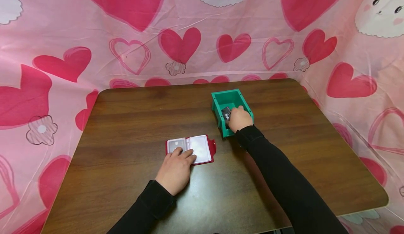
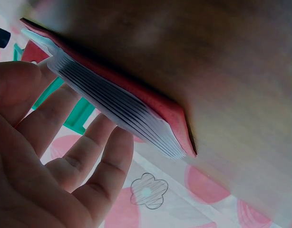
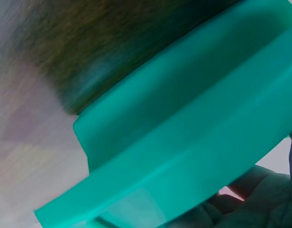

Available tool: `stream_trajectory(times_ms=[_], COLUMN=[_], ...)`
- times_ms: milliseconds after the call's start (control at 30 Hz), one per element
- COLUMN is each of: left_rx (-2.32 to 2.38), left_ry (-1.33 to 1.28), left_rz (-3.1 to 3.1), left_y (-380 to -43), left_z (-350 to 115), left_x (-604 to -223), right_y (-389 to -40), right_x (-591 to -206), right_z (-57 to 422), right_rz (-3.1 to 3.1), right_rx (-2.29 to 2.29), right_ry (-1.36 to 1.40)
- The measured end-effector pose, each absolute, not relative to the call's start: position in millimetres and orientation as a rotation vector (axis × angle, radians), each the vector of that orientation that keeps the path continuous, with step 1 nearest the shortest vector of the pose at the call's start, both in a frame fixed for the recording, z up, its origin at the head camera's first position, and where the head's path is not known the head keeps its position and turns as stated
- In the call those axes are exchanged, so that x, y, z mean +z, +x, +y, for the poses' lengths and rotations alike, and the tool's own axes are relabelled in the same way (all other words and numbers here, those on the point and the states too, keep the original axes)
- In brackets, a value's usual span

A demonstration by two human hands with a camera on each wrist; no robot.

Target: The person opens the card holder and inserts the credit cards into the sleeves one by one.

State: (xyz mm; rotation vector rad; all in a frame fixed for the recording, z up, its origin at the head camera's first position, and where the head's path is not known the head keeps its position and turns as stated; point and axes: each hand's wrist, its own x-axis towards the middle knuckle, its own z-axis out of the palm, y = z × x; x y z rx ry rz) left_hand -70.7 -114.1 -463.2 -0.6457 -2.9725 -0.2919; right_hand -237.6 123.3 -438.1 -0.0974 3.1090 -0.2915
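Observation:
A red card holder (image 1: 212,150) lies spread on the table, its clear sleeves showing and a grey card (image 1: 176,144) in the left one. My left hand (image 1: 175,169) rests its fingers on the sleeves. In the left wrist view, the stacked sleeves (image 2: 112,104) fan along the edge, with extended fingers (image 2: 108,156) against them. My right hand (image 1: 240,119) reaches into a green bin (image 1: 217,95), beside a black card (image 1: 226,114) with light lettering. Its fingertips are hidden there, and I cannot tell if they grip the card. The bin's wall (image 3: 184,128) covers most of the right wrist view.
Both things stand on a brown wood-grain table (image 1: 132,122) with rounded corners. A pink cloth (image 1: 202,16) printed with hearts hangs behind and along the sides. The bin is towards the back, right of the card holder.

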Motion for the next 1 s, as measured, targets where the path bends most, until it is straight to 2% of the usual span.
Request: stream_trajectory(times_ms=[233,700,1000], left_rx=[-0.309,-0.319,-0.293], left_ry=[-0.638,-0.629,-0.637], left_rz=[-2.993,-3.009,-2.977], left_y=[-70.8,-71.9,-71.7], left_z=[-113.9,-113.0,-114.1], left_x=[-464.0,-464.8,-466.3], right_y=[-237.9,-217.2,-195.0], right_x=[-432.0,-389.9,-371.5], right_z=[127.3,138.3,120.3], right_rz=[3.036,3.087,3.116], right_rx=[-0.547,-0.926,-1.116], right_ry=[-0.092,-0.035,-0.266])
